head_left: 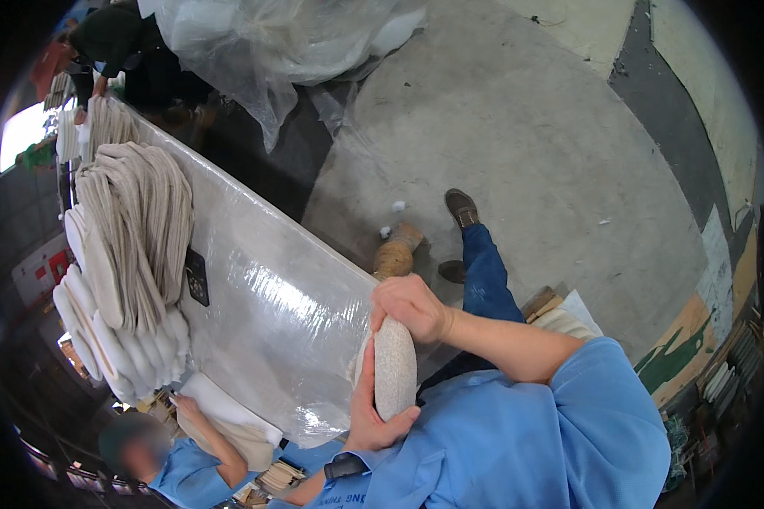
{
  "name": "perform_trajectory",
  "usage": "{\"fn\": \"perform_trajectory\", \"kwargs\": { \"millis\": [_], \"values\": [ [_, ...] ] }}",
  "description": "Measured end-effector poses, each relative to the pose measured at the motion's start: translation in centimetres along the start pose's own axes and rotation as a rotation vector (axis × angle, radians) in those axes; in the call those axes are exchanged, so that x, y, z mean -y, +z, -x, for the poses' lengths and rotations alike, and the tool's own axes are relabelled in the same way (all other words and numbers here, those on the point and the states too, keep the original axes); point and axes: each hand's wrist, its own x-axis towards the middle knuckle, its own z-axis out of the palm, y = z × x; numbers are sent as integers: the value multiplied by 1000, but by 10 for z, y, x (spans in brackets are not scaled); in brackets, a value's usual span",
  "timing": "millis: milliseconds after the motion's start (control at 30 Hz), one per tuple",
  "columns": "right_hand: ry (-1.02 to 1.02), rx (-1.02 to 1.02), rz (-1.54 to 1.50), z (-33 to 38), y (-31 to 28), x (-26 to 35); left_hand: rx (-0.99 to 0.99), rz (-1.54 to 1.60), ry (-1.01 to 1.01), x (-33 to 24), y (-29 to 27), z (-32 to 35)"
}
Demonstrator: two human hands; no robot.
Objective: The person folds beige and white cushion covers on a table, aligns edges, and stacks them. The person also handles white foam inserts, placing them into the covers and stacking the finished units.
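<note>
I have the grey-beige pad [396,371] close in front of the blue shirt [518,433], at the near end of the table [263,356]; I can't tell whether it touches the tabletop. The left hand [372,417] is partly open around its lower part, thumb on one side and fingers along the other. The right hand [412,307] is curled nearly closed over the upper end, gripping it there. A dark watch [345,466] sits on my left wrist. Clear film covers the table. Beyond the left hand, a co-worker in blue [193,471] holds a beige piece [244,437]. Across the table I see a dark phone [197,277] beside stacked grey-beige covers [136,229] and white pads [123,348]. Farthest off, a person in dark clothing [115,38] stands at the far end, near crumpled plastic sheeting [289,38].
</note>
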Motion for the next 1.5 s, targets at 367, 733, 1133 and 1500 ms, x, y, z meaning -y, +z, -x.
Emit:
{"fn": "perform_trajectory", "kwargs": {
  "millis": [367,733,1133,1500],
  "values": [
    [-250,4,-3,8,12,60,-31,-109,72,18,2,5],
    [324,-119,-200,4,-2,-26,-33,-75,181,8,17,2],
    [913,237,119,14,-16,121,-803,-150,-650,172,-66,126],
    [825,338,119,-27,31,156,-841,977,-195,234,-59,181]
  ]
}}
